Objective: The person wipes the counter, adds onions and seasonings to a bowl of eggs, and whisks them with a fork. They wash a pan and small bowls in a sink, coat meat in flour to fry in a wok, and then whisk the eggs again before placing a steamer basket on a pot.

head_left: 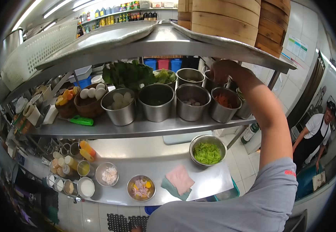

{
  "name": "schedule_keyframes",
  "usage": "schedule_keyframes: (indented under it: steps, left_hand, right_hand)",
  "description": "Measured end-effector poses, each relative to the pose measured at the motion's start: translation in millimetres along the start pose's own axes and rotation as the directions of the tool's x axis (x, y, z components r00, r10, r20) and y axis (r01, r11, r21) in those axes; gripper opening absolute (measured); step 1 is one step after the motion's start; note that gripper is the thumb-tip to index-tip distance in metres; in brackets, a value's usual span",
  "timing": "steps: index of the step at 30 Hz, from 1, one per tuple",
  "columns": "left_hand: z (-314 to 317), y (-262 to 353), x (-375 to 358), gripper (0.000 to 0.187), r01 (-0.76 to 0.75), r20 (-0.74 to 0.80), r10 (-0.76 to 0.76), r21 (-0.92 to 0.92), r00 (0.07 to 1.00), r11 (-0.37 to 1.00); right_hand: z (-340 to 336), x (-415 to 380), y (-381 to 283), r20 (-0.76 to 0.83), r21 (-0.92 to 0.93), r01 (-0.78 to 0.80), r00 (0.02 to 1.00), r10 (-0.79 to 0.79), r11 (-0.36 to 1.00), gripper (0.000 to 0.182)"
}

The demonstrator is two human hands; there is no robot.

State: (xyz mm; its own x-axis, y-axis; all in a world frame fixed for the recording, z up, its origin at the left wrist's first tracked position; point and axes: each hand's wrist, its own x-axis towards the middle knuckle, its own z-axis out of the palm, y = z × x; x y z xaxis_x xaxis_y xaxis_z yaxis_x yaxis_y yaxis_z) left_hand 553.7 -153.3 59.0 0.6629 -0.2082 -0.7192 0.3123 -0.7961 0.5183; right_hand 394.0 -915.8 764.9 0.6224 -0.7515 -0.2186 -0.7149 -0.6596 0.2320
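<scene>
My right arm reaches up to the shelf, and my right hand (pixel 224 70) is over the back row of metal pots. Its fingers dip toward a steel pot (pixel 209 82) and are hidden, so what they touch cannot be made out. In front of it stands a pot of shredded orange vegetable (pixel 223 101). A sliver of skin, apparently my left hand (pixel 137 229), shows at the bottom edge, its fingers out of sight. On the counter below sit a bowl of sliced onion and egg yolk (pixel 141 188), a bowl of shredded green vegetable (pixel 207 153) and folded cloths (pixel 180 179).
Above the pots runs an upper shelf (pixel 152 49) with trays and bamboo steamers (pixel 226 21). Eggs (pixel 91 92), leafy greens (pixel 123 75) and a green-handled tool (pixel 82 120) share the pot shelf. Squeeze bottles (pixel 70 162) stand left. A person (pixel 313 133) is at the right.
</scene>
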Motion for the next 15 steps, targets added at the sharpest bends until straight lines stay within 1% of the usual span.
schedule_keyframes:
  steps: [1, 4, 6, 8, 9, 10, 13, 15]
  left_hand:
    - [3.1, 6.5, 1.5, 0.028, 0.001, 0.006, -0.001, 0.009, 1.000, 1.000]
    - [7.7, 19.6, 0.5, 0.029, 0.003, 0.021, -0.003, 0.023, 1.000, 1.000]
    - [8.1, 29.4, -2.0, 0.029, 0.000, 0.028, 0.000, 0.034, 1.000, 0.999]
    - [7.7, 34.5, -2.6, 0.029, -0.003, 0.037, 0.002, 0.041, 0.999, 0.999]
    - [7.5, 36.4, -3.4, 0.030, -0.005, 0.037, 0.003, 0.045, 0.999, 0.999]
    - [7.9, 37.5, -3.7, 0.030, -0.003, 0.040, 0.001, 0.048, 0.999, 0.999]
    - [6.6, 39.9, -2.5, 0.030, -0.003, 0.044, 0.001, 0.055, 0.999, 0.998]
    - [7.4, 41.0, -3.0, 0.031, -0.005, 0.046, 0.002, 0.057, 0.999, 0.998]
  right_hand:
    - [0.3, 0.6, -1.3, 0.077, 0.200, 0.007, 0.997, -0.022, 0.980, 0.030]
    - [7.4, 3.1, -12.6, 0.066, 0.049, -0.038, 0.997, 0.035, 0.998, 0.028]
    - [16.6, 20.0, -7.6, 0.041, -0.005, 0.016, 0.999, -0.016, 1.000, 0.028]
    - [40.5, 55.0, 11.7, 0.008, -0.072, 0.085, 0.996, -0.085, 0.994, 0.027]
    - [56.5, 85.4, 31.2, -0.016, -0.121, 0.129, 0.991, -0.132, 0.984, 0.027]
    - [58.0, 89.8, 31.4, -0.036, -0.173, 0.171, 0.983, -0.180, 0.970, 0.027]
    - [59.6, 85.8, 31.9, -0.091, -0.159, 0.091, 0.990, -0.107, 0.983, 0.027]
    - [22.8, 35.9, 9.5, -0.010, 0.002, 0.059, 0.998, -0.059, 0.998, 0.026]
